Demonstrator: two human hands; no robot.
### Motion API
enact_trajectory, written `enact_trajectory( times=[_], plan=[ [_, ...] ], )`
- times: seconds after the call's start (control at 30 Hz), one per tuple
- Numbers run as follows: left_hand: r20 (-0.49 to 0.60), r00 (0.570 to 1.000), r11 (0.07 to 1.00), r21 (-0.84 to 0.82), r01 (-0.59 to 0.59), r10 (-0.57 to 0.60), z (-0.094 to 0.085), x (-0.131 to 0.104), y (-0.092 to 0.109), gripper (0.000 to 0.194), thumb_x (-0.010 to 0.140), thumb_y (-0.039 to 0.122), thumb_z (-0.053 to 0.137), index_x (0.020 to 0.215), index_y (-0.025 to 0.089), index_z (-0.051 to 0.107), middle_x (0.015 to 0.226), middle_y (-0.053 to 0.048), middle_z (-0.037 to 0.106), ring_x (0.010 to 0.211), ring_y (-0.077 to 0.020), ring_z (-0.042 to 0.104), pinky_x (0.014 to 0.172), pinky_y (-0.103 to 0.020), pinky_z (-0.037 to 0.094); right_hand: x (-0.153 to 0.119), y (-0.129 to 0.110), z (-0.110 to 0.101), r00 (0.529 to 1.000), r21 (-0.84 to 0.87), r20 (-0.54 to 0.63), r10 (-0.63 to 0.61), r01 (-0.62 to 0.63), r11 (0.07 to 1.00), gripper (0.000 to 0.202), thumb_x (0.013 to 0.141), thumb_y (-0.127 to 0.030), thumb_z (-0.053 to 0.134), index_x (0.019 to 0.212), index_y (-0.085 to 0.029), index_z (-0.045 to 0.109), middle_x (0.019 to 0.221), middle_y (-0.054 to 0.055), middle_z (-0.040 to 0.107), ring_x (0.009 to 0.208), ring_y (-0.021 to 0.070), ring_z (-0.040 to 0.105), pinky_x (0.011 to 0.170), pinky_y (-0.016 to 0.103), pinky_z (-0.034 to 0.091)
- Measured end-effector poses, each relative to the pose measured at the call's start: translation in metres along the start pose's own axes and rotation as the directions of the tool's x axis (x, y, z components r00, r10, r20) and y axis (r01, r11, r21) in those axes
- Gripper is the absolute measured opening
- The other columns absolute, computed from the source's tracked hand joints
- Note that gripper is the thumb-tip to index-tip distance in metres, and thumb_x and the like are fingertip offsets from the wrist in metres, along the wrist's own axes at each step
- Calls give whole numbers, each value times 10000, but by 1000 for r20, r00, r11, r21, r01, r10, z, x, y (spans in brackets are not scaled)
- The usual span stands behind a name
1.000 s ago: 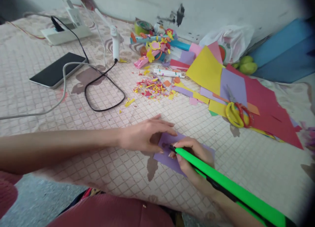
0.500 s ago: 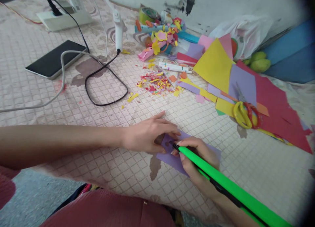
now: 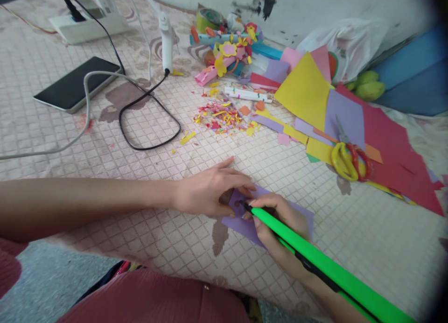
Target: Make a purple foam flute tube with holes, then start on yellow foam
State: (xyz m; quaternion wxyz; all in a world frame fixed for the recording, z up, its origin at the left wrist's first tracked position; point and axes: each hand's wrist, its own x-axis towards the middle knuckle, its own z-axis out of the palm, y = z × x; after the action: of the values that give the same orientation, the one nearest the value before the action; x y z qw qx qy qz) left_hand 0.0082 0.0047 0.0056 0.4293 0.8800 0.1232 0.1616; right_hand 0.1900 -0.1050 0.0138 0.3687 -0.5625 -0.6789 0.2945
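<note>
A purple sheet of paper (image 3: 245, 228) lies flat on the patterned cloth under both my hands. My left hand (image 3: 210, 190) rests on its left side, fingers apart, fingertips and thumb pressing down either side of a dark round mark (image 3: 238, 204). A slim green pen (image 3: 297, 246) with a black tip is gripped by my right hand (image 3: 280, 220), thumb and forefinger close to the tip. The tip meets the paper beside the mark; whether it touches the surface I cannot tell. Its long body slants toward the bottom right corner. Part of the sheet is hidden by my hands.
Yellow-and-red handled scissors (image 3: 350, 162) lie on coloured paper sheets (image 3: 392, 155) at the right. Paper scraps (image 3: 224, 116) are heaped in the middle. A black phone-like device (image 3: 79, 82), cables, a white glue gun (image 3: 167, 45) and a power strip (image 3: 87, 26) occupy the left.
The whole scene shifts very slightly left, as from a small head movement. Both hands, the pen and the paper keep nearly the same places relative to each other.
</note>
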Motion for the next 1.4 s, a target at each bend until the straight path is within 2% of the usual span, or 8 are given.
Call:
enact_trajectory(
  times=[0.17,0.4,0.7,0.97,1.23,1.4],
  plan=[
    [8,1000,1000,-2,-3,3,0,0,-1,518,735,161,687,1213,192,491,1141,-59,671,1189,-238,537,1137,-539,79,-2,1,-1,999,58,-41,-12,14,998,136,820,-166,535,941,-224,555,780,-1,666,681,148,661,598,288,537],
    [17,1000,1000,8,7,-7,0,0,-1,524,736,170,691,1218,176,485,1167,-73,660,1196,-236,533,1140,-525,72,-3,3,0,999,41,-49,-11,13,999,168,815,-148,544,957,-238,555,802,-16,665,684,127,660,601,256,529],
    [18,1000,1000,12,6,-6,0,-1,-1,528,738,157,684,1222,205,480,1178,-61,658,1213,-233,521,1139,-534,78,-2,3,1,999,11,-33,-25,26,1000,166,821,-129,527,944,-239,547,796,-11,653,689,132,660,611,273,532],
    [21,1000,1000,4,2,-2,-1,-1,-1,532,747,164,683,1233,201,469,1170,-63,661,1206,-229,526,1139,-542,70,-2,2,1,999,50,-39,-14,16,999,165,828,-131,530,958,-231,548,814,-6,653,703,124,663,622,260,537],
    [17,1000,1000,2,5,-5,-1,-1,-1,537,732,159,686,1226,207,479,1179,-68,655,1196,-232,535,1141,-540,69,1,1,3,998,-15,-56,-21,20,1000,153,804,-120,521,907,-231,548,739,-15,659,653,128,653,580,261,521],
    [19,1000,1000,9,7,-7,0,-1,-1,529,744,165,679,1231,208,477,1181,-70,655,1200,-230,533,1140,-541,72,0,1,1,1000,24,-29,9,-8,1000,149,818,-133,528,926,-234,548,752,-23,667,668,122,661,599,253,527]
  ],
)
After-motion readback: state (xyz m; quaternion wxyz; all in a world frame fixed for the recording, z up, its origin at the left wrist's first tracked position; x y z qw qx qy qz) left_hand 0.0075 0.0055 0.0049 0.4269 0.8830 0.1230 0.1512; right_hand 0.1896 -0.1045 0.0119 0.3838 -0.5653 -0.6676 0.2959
